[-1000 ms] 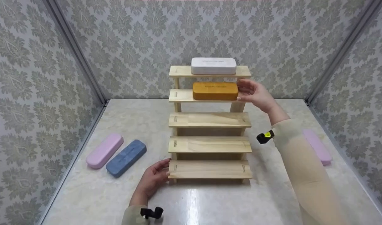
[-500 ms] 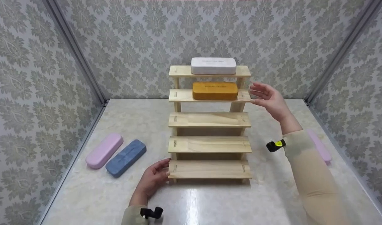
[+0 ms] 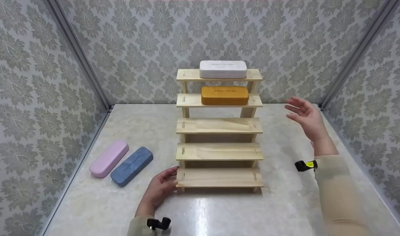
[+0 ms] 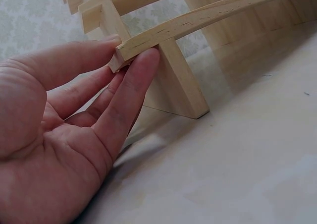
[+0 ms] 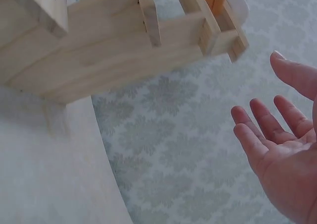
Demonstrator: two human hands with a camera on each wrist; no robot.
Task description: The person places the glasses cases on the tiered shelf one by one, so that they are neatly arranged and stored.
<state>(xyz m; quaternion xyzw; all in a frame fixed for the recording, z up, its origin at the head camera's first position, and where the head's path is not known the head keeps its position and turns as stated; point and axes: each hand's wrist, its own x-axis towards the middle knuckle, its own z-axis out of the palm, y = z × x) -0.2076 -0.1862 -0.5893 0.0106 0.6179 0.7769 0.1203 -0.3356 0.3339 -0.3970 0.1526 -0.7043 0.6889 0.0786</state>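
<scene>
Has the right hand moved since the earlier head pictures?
Yes: the right hand has moved away from the wooden rack, rightward and lower in view.

Table [image 3: 232, 211]: pale, marbled, glossy; bright streak of reflected light at front centre. Back wall [image 3: 147, 42], left wall [image 3: 16, 98], right wall [image 3: 380, 82]: damask wallpaper, grey-green motifs on paler ground. Grey left corner post [image 3: 80, 54], matching right corner post [image 3: 358, 54]
</scene>
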